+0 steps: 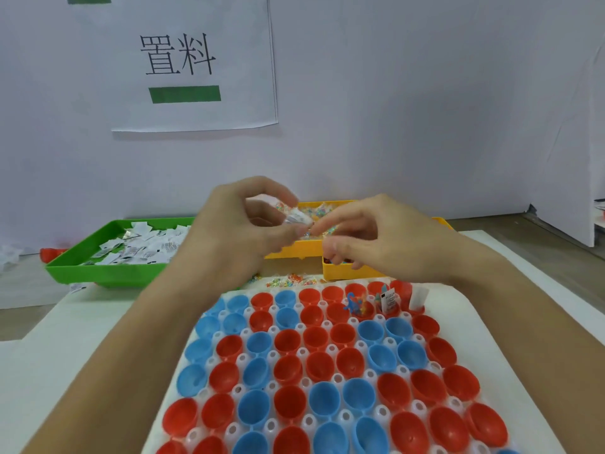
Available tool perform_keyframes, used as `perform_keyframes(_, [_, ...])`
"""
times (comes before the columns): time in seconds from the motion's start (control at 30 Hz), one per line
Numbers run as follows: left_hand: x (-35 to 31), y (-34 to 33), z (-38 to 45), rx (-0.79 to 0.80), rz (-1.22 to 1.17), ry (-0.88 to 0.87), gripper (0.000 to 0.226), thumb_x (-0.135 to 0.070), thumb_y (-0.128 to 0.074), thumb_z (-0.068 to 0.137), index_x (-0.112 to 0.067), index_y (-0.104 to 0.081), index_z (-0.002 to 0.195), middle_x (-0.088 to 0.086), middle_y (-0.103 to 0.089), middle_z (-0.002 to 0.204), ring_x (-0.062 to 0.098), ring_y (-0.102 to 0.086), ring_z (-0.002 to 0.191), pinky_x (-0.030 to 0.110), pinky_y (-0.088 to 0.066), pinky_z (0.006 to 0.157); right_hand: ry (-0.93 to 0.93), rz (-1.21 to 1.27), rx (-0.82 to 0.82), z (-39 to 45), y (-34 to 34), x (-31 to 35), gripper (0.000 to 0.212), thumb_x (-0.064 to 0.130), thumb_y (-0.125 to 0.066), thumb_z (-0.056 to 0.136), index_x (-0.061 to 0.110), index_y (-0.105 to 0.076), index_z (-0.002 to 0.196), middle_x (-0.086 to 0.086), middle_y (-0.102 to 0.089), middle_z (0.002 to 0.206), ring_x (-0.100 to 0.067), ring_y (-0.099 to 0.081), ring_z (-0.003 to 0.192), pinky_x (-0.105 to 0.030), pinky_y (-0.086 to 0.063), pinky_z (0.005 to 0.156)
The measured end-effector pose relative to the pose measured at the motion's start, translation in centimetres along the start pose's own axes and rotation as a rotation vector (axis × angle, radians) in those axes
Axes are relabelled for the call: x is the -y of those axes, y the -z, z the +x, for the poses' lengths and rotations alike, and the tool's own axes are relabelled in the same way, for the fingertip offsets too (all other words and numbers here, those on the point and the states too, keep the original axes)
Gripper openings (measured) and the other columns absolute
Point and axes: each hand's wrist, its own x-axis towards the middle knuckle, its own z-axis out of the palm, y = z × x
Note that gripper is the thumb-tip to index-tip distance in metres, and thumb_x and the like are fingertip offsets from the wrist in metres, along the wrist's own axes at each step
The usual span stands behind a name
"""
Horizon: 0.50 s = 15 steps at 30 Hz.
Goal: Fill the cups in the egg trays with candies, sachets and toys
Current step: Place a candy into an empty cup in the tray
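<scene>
A white egg tray (229, 430) full of red and blue cups lies in front of me. Three red cups at its far right hold items: one with a blue toy and candies (358, 306), one with a white sachet (389, 301), one with another sachet (418, 298). My left hand (242, 224) holds several white sachets (296, 217) above the tray's far edge. My right hand (370, 237) pinches the end of one of those sachets with thumb and forefinger.
A green bin (108, 273) of white sachets stands at the far left. A yellow bin (294, 250) of wrapped candies is behind my hands, and a smaller yellow bin (337, 271) sits under my right hand. Loose candies (289, 280) lie beyond the tray. A paper sign (183, 60) hangs on the wall.
</scene>
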Motion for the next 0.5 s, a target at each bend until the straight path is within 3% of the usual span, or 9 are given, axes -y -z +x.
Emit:
perform_keyframes(0.07, [-0.2, -0.9, -0.2, 0.044, -0.015, -0.022, 0.027, -0.009, -0.082, 0.076, -0.021, -0.069, 0.096, 0.011, -0.071, 0.078, 0.022, -0.068, 0.067, 0.038, -0.057, 0.065, 0.010, 0.132, 0.025, -0.2, -0.1, 0.7, 0.021, 0.035, -0.057, 0.099, 0.028, -0.069, 0.115, 0.007, -0.077, 0.091, -0.007, -0.073, 0.087, -0.019, -0.057, 0.067])
perform_keyframes(0.13, [-0.1, -1.5, -0.3, 0.064, -0.019, -0.039, 0.031, -0.004, -0.080, 0.078, -0.019, -0.067, 0.101, 0.010, -0.071, 0.077, 0.026, -0.071, 0.070, 0.042, -0.057, 0.068, 0.033, 0.152, 0.046, -0.4, -0.1, 1.2, 0.020, 0.038, -0.056, 0.098, 0.030, -0.073, 0.102, 0.005, -0.077, 0.090, -0.009, -0.074, 0.086, -0.019, -0.057, 0.065])
perform_keyframes(0.33, [0.4, -2.0, -0.3, 0.101, 0.010, -0.079, 0.038, -0.009, -0.085, 0.073, -0.022, -0.063, 0.101, 0.006, -0.072, 0.076, 0.028, -0.073, 0.071, 0.051, -0.059, 0.075, 0.021, 0.160, -0.051, -0.4, 0.0, 1.0, 0.010, 0.025, -0.069, 0.092, 0.021, -0.077, 0.090, 0.004, -0.077, 0.079, -0.009, -0.074, 0.074, -0.013, -0.052, 0.059])
perform_keyframes(0.43, [0.6, -2.2, -0.2, 0.092, 0.025, -0.074, 0.036, -0.014, -0.087, 0.072, -0.023, -0.065, 0.099, 0.004, -0.073, 0.075, 0.026, -0.072, 0.070, 0.046, -0.061, 0.072, 0.019, 0.151, -0.117, -0.3, 0.1, 0.8, 0.007, 0.019, -0.072, 0.089, 0.018, -0.078, 0.087, 0.004, -0.077, 0.075, -0.009, -0.073, 0.070, -0.011, -0.050, 0.057])
perform_keyframes(0.5, [0.7, -2.3, 0.0, 0.083, 0.039, -0.063, 0.029, -0.018, -0.084, 0.075, -0.024, -0.067, 0.097, 0.001, -0.073, 0.073, 0.018, -0.072, 0.067, 0.032, -0.058, 0.062, 0.025, 0.135, -0.169, -0.2, 0.0, 0.8, 0.005, 0.021, -0.073, 0.089, 0.020, -0.077, 0.087, 0.007, -0.076, 0.075, -0.008, -0.073, 0.070, -0.012, -0.050, 0.056])
